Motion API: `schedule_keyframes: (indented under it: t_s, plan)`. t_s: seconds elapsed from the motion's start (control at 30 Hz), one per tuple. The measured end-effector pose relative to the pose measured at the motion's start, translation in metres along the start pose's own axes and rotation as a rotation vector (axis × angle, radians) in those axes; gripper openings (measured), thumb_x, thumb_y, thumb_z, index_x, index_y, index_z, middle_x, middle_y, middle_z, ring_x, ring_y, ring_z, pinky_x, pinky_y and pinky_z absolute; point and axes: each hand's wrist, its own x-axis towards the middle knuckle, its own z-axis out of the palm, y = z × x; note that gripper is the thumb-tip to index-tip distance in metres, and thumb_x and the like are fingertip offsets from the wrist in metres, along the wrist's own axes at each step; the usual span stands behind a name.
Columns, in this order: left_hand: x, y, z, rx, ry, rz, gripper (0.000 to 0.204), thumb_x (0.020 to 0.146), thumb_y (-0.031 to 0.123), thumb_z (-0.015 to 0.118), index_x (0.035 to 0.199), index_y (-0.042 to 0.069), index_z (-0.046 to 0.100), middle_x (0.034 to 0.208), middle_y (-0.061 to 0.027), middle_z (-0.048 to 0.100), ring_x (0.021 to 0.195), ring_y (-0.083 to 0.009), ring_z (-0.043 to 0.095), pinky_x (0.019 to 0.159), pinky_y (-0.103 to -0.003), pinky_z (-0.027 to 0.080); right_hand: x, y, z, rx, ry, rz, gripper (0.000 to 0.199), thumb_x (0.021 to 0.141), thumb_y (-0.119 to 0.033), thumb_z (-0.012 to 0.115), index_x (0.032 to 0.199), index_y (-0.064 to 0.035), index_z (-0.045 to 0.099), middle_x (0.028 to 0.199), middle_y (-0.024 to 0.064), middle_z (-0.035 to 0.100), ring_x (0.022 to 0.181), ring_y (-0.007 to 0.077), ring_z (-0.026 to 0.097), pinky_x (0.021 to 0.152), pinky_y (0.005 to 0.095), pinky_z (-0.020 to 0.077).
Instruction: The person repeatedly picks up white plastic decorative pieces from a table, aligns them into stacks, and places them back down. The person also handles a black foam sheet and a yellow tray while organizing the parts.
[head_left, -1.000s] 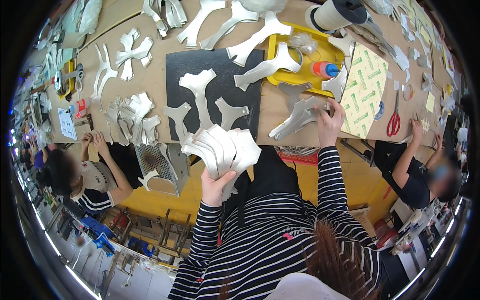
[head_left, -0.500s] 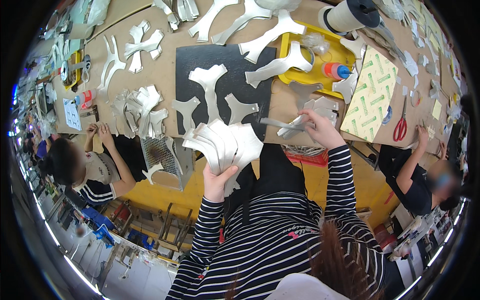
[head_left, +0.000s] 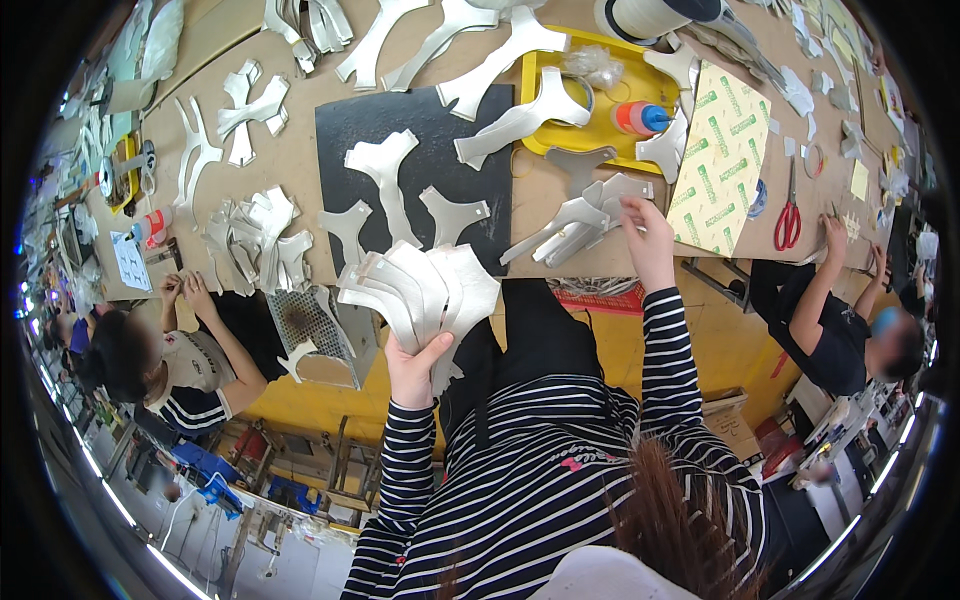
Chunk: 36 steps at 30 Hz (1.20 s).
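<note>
My left hand (head_left: 412, 368) grips a fanned stack of silvery-white cut pieces (head_left: 425, 290) by their narrow ends, thumb on top. The fan's wide, curved ends spread over the table's near edge. At a pile of similar slim pieces (head_left: 575, 222) on the right, my right hand (head_left: 648, 235) has its fingers curled against the end of a piece; the fingertips are partly hidden. Beyond the fan lies a black mat (head_left: 335, 130), bearing a large Y-shaped piece (head_left: 385, 165) with a smaller piece (head_left: 347, 222) and another small piece (head_left: 452, 215) on either side.
A yellow tray (head_left: 527, 85) holds a red bottle with a blue cap (head_left: 642, 118). Right of it are a green-patterned sheet (head_left: 722, 160) and red-handled scissors (head_left: 788, 222). More pieces form a heap (head_left: 262, 232) at left. Co-workers sit on both sides, hands at the table.
The slim piece that my right hand held raised now lies on the pile, with my fingers at the pile's right end. My left hand keeps its fan. The whole view has shifted slightly.
</note>
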Motion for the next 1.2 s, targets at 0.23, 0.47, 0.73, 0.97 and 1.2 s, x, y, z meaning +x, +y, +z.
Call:
schedule_keyframes:
  t_s: [0.23,0.47,0.73,0.97,1.2]
  plan:
    - [0.005,0.005,0.01,0.021,-0.054,0.005,0.045,0.075,-0.006,0.073,0.116,-0.001,0.056,0.106,-0.008,0.065,0.094,-0.0151,0.062,0.086,-0.029,0.049,-0.037,-0.006,0.009,0.129,0.023,0.272,0.014,0.09,-0.007,0.059,0.1,0.0015,0.064,0.088,0.0058,0.068,0.074,0.0106,0.058,0.07,0.0244,0.047]
    - [0.015,0.013,0.028,0.068,-0.187,0.008,0.048,0.073,-0.006,0.074,0.117,-0.001,0.054,0.107,-0.0097,0.065,0.099,-0.0181,0.063,0.091,-0.032,0.049,-0.032,-0.088,0.019,0.74,-0.2,0.296,0.02,0.094,-0.009,0.054,0.108,0.0021,0.061,0.096,0.0089,0.068,0.088,0.0118,0.061,0.082,0.0254,0.0457]
    - [0.021,0.024,0.031,0.236,-0.364,0.031,0.047,0.076,-0.001,0.074,0.117,-0.003,0.052,0.107,-0.0117,0.065,0.1,-0.0179,0.062,0.091,-0.032,0.049,-0.009,-0.147,0.02,0.667,-0.299,0.076,0.019,0.093,-0.008,0.056,0.108,0.0031,0.061,0.097,0.0062,0.066,0.091,0.0107,0.06,0.083,0.0239,0.046]
    - [0.019,0.014,0.025,0.216,-0.379,0.048,0.048,0.079,0.003,0.073,0.121,-0.003,0.051,0.11,-0.0091,0.063,0.1,-0.0149,0.061,0.089,-0.03,0.049,-0.015,-0.139,0.026,0.555,-0.581,0.325,0.02,0.096,-0.013,0.052,0.11,-0.0005,0.06,0.097,0.0024,0.064,0.088,0.0102,0.061,0.081,0.025,0.0475]
    - [0.013,0.004,0.015,0.115,-0.276,-0.001,0.052,0.076,-0.002,0.073,0.122,-0.002,0.049,0.111,-0.0089,0.062,0.099,-0.016,0.06,0.089,-0.031,0.048,-0.031,-0.131,0.023,0.959,-0.86,0.68,0.035,0.097,-0.024,0.048,0.125,-0.003,0.053,0.114,0.0022,0.06,0.103,0.0099,0.057,0.08,0.0277,0.0504]
